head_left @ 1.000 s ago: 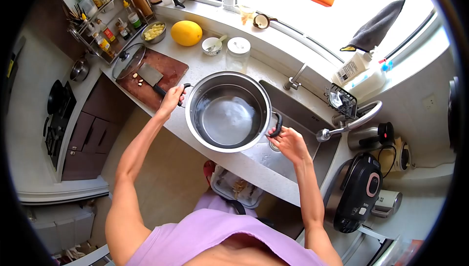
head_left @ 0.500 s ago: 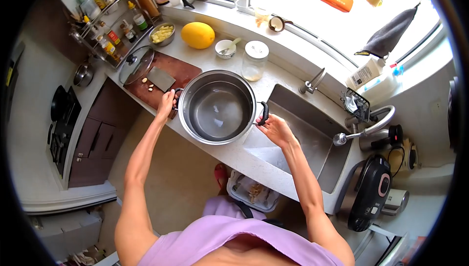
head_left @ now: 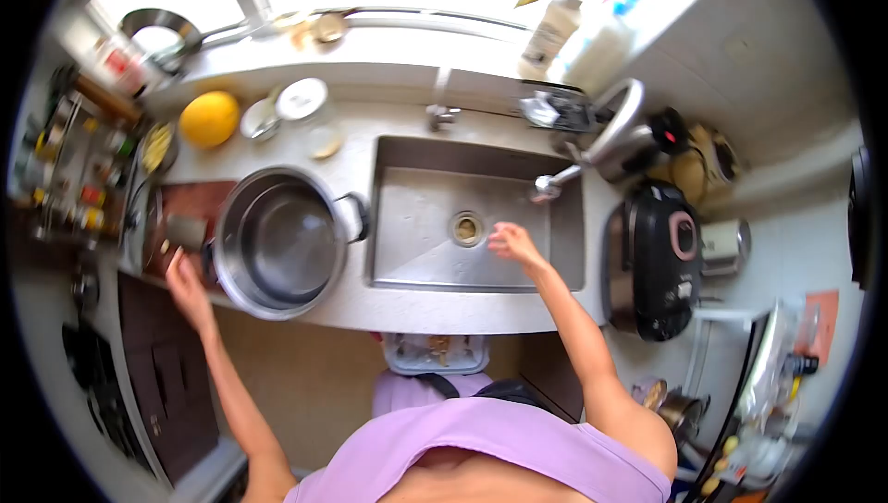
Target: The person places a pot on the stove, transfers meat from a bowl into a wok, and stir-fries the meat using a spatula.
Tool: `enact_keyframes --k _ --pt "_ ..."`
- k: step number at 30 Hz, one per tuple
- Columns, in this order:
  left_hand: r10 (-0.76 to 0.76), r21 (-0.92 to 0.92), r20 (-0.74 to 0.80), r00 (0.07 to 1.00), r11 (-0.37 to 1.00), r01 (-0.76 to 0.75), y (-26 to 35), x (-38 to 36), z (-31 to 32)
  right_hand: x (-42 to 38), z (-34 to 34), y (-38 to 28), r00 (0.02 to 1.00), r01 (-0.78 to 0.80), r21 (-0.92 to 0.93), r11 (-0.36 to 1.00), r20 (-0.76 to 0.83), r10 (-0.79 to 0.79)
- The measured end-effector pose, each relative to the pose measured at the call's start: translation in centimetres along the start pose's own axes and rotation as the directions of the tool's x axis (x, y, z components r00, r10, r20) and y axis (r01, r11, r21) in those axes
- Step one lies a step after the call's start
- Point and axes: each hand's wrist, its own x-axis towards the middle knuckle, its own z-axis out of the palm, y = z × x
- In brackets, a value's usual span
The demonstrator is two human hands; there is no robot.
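A large steel pot (head_left: pixel 282 244) with black side handles stands on the counter's front part, at the right end of the brown cutting board (head_left: pixel 199 193). My left hand (head_left: pixel 190 290) is just left of the pot, fingers stretched out, holding nothing. Near its fingertips lie a cleaver (head_left: pixel 188 230) and a pale garlic clove (head_left: pixel 166 247) on the board. Over the steel sink (head_left: pixel 416 267), to the right of the drain, hovers my right hand (head_left: pixel 515 244). Its fingers are loosely bent and apart, slightly blurred, with nothing visible in them.
A yellow melon-like fruit (head_left: pixel 209 119), a small white bowl (head_left: pixel 260 120) and a lidded glass jar (head_left: pixel 310 119) line the back of the counter. The faucet (head_left: pixel 564 179) reaches over the sink's right side. A black rice cooker (head_left: pixel 652 258) stands farther right.
Both hands have let go of the pot's handles. The pot rests on the counter, and my right hand has moved over the sink. The view has turned to the right.
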Motion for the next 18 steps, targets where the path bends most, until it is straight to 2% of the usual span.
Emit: enact_keyframes --k 1,2,3,4,5,6,8,9,10,12,13,14,15,17,18 --pt "-0.046 -0.042 -0.031 0.998 0.998 0.045 4.2 -1.0 -0.2 1.7 -4.1 1.8 0.97 0.111 0.003 0.994 -0.217 -0.108" --pt "-0.096 -0.192 -0.1 0.99 0.979 0.076 6.3 -2.4 0.6 2.5 -7.6 0.7 0.886 0.23 -0.01 0.973 -0.412 -0.214" --pt "-0.118 -0.177 -0.108 0.987 0.979 0.097 10.4 -3.8 1.3 3.8 -10.7 -1.4 0.755 0.34 -0.053 0.939 -0.58 -0.306" --pt "-0.082 -0.189 -0.108 0.991 0.98 0.061 14.4 -5.2 2.6 4.5 -12.1 -4.4 0.636 0.434 -0.036 0.9 -0.695 -0.335" --pt "-0.087 -0.231 -0.088 0.992 0.971 0.065 17.2 -6.8 4.1 5.5 -13.8 -6.9 0.623 0.441 -0.061 0.895 -0.698 -0.354" --pt "-0.098 -0.335 -0.042 0.994 0.939 0.079 19.3 -8.4 5.8 4.3 -13.7 -10.6 0.623 0.384 -0.134 0.914 -0.693 -0.364" --pt "0.039 -0.331 0.181 0.983 0.943 0.023 22.9 -11.1 8.6 5.5 -15.5 -12.9 0.649 0.21 -0.418 0.884 -0.616 -0.446" --pt "0.15 -0.314 0.282 0.948 0.948 -0.056 24.6 -11.9 9.6 6.8 -16.9 -12.8 0.724 0.16 -0.534 0.831 -0.509 -0.466" --pt "0.274 -0.338 0.341 0.899 0.928 -0.155 25.4 -12.4 10.6 7.0 -17.0 -12.9 0.739 0.143 -0.525 0.839 -0.507 -0.443" --pt "0.342 -0.42 0.414 0.843 0.894 -0.156 27.1 -13.0 11.9 7.3 -16.8 -12.4 0.76 0.12 -0.516 0.848 -0.502 -0.413" --pt "0.355 -0.434 0.436 0.827 0.888 -0.152 27.5 -13.3 12.3 7.4 -16.5 -11.9 0.717 0.202 -0.451 0.869 -0.537 -0.445" --pt "0.346 -0.427 0.444 0.826 0.893 -0.144 27.7 -13.4 12.5 7.4 -16.4 -11.4 0.671 0.285 -0.386 0.877 -0.573 -0.47" --pt "0.302 -0.419 0.444 0.843 0.902 -0.103 27.8 -13.4 12.7 7.7 -16.6 -10.6 0.68 0.279 -0.384 0.88 -0.568 -0.464" --pt "0.247 -0.401 0.445 0.861 0.915 -0.056 28.1 -13.6 12.7 8.3 -16.8 -9.4 0.726 0.381 -0.187 0.906 -0.547 -0.418" --pt "0.181 -0.397 0.446 0.877 0.918 0.012 28.2 -13.5 12.8 8.6 -17.1 -9.1 0.732 0.379 -0.186 0.907 -0.54 -0.416"
